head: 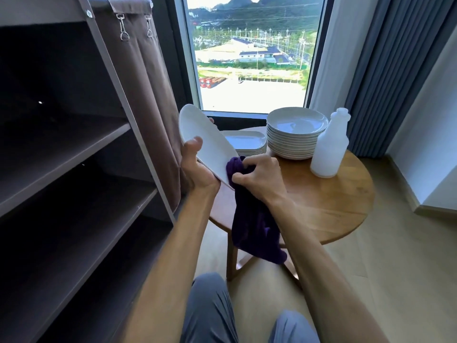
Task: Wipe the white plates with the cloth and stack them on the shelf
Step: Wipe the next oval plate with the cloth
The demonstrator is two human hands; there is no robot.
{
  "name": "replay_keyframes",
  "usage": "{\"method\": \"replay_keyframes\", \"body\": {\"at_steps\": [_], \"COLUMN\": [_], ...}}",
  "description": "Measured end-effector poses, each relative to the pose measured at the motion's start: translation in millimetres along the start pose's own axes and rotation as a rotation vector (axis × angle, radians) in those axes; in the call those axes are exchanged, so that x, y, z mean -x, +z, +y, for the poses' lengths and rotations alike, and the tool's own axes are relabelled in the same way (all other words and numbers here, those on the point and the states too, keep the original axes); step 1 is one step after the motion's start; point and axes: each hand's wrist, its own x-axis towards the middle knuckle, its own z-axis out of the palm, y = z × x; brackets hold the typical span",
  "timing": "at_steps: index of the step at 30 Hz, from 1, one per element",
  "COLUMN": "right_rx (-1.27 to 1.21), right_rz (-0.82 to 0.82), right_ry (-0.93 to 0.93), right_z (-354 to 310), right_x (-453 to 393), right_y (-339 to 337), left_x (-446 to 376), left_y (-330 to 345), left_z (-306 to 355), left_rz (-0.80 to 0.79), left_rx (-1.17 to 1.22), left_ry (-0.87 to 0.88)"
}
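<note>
The left hand (pixel 197 167) holds a white ceramic plate (pixel 205 142) tilted steeply on edge in the air, between the dark brown fabric shelf unit (pixel 81 149) and the round wooden table (pixel 329 196); its thumb lies curled over the plate's near face, and fingertips show past the far rim. The right hand (pixel 257 178) bunches a dark purple cloth (pixel 252 219) in curled fingers, pressing it against the plate's lower rim, the rest hanging down. On the table stand a tall stack of round white plates (pixel 295 134), a lower stack of squarish white plates (pixel 247 143) and a white plastic bottle (pixel 330 147).
</note>
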Motion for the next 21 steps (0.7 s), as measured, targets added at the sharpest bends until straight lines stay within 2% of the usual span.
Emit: {"method": "replay_keyframes", "body": {"at_steps": [3, 7, 9, 10, 11, 13, 15, 17, 19, 21], "right_rx": [0.213, 0.370, 0.419, 0.361, 0.200, -0.343, -0.749, -0.818, -0.776, -0.833], "right_rz": [0.087, 0.085, 0.076, 0.094, 0.124, 0.127, -0.017, -0.150, -0.163, -0.166], "right_ry": [0.118, 0.373, 0.468, 0.463, 0.424, 0.396, 0.459, 0.384, 0.283, 0.206], "right_z": [8.9, 45.7, 56.2, 56.5, 49.9, 22.4, -10.1, -31.4, -41.5, -50.2], "right_x": [-25.9, -49.0, -52.8, -53.8, -54.4, -50.2, -40.4, -27.8, -17.2, -8.7], "right_y": [3.1, -1.4, -1.9, -1.7, -1.5, 2.1, 12.0, 28.9, 50.4, 67.5], "left_x": [3.3, 2.1, -4.2, -7.0, -10.3, -18.1, -23.0, -29.6, -31.5, -32.1], "left_y": [-3.8, -6.7, -10.1, -11.3, -13.6, -20.0, -23.0, -29.4, -35.1, -42.2], "left_z": [-5.4, 4.7, 11.7, 13.1, 13.3, 10.7, 12.6, 17.2, 29.7, 45.3], "left_rz": [-0.062, -0.028, 0.049, 0.106, 0.164, 0.268, 0.325, 0.360, 0.392, 0.441], "left_rx": [0.017, 0.178, 0.146, 0.128, 0.134, 0.162, 0.182, 0.193, 0.157, 0.109], "left_ry": [0.004, -0.015, 0.020, 0.033, 0.043, 0.053, 0.049, 0.063, 0.095, 0.150]}}
